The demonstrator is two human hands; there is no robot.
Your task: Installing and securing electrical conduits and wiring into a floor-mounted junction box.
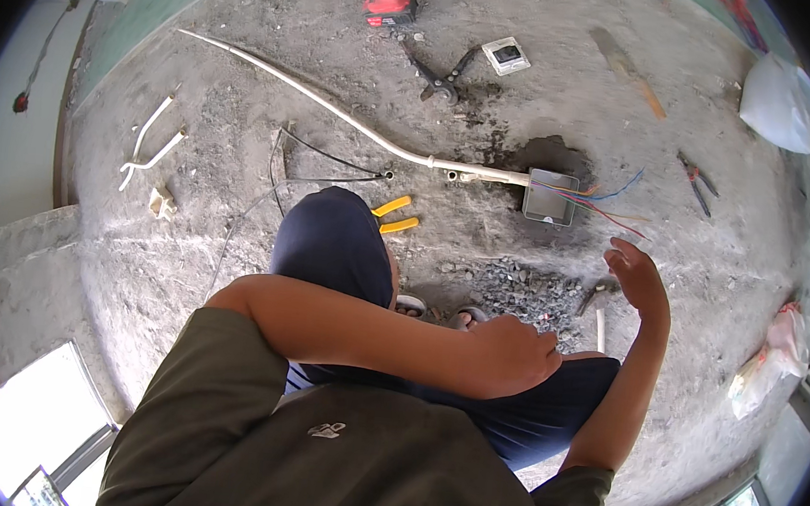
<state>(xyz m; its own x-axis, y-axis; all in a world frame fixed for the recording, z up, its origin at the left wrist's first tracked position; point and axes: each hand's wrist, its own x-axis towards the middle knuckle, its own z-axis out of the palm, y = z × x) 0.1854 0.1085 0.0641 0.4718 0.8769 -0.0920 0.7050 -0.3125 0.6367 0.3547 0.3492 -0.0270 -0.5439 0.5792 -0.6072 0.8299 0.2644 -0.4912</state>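
Note:
My left arm crosses in front of me. The left hand (511, 359) is closed and lies against my right thigh in dark blue trousers (545, 410). Its palm side is hidden, so I cannot see what it may hold. Raised past the knee, my right hand (636, 278) has loosely bent fingers with a gap between them, and nothing shows in it. Just beyond the fingertips end several thin coloured wires (606, 213). They come out of a grey square junction box (549, 219) set in the floor. A white conduit pipe (340, 115) runs into its left side.
Yellow-handled pliers (397, 216) lie by my left knee, a hammer (599, 309) by the right. Farther out are a red drill (384, 1), large cutters (441, 85), a white-framed switch plate (506, 56), a trowel (646, 86), pliers (696, 185) and white pipe offcuts (150, 139). Rubble (536, 293) lies between my feet and the box.

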